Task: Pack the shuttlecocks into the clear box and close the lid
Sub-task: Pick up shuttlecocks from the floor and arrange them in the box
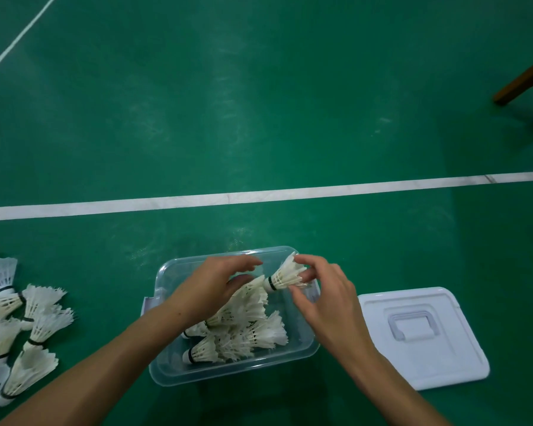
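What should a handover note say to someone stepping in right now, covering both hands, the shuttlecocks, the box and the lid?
Right hand pinches one shuttlecock by its feathers, above the clear box.
Left hand hovers over the box, fingers loosely curled, holding nothing.
Done: a batch of shuttlecocks already lies in the box.
Left: drop in the held one, pack the loose pile on the floor to the left, then fit the white lid, lying on the floor right of the box.

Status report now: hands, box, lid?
Right hand pinches a shuttlecock over the box. Left hand open above it. Lid off, right of box.
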Available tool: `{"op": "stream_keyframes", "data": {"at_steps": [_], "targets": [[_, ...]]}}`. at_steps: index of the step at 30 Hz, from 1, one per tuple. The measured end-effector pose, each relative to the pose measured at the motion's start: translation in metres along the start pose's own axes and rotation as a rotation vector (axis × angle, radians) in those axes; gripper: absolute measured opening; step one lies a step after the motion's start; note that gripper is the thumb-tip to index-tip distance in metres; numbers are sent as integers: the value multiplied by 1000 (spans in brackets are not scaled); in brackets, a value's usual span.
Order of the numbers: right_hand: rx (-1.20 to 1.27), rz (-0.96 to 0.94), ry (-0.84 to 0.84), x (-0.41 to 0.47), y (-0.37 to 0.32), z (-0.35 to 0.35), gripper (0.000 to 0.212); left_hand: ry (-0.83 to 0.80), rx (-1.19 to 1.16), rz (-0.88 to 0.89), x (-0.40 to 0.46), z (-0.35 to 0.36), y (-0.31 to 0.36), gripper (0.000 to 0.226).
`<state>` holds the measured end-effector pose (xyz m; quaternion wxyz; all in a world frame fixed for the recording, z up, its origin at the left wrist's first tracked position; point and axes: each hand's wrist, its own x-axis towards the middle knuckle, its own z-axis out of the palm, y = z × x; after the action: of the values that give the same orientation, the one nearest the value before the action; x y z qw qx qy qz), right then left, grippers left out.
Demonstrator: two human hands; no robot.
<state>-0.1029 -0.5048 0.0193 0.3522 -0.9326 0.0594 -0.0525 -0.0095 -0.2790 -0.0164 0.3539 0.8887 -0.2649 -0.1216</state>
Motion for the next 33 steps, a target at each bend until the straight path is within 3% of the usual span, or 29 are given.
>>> {"op": "stream_keyframes", "data": {"at_steps": [3, 6, 15, 21, 33], "targets": [[-84, 13, 46, -3, -2, -1, 52, -118, 312, 49, 10, 12, -11, 74], [-131, 18, 78, -5, -6, 0, 52, -209, 401, 33, 22, 18, -9, 89], [-151, 47, 101, -7, -8, -1, 49, -316, 646, 152, 27, 28, -9, 70], [-188, 61, 72, -8, -9, 0, 48, -290, 603, 53, 26, 27, -7, 43], [-429, -72, 25, 11, -33, 27, 44, -145, 511, 20, 4, 16, -20, 43]]}}
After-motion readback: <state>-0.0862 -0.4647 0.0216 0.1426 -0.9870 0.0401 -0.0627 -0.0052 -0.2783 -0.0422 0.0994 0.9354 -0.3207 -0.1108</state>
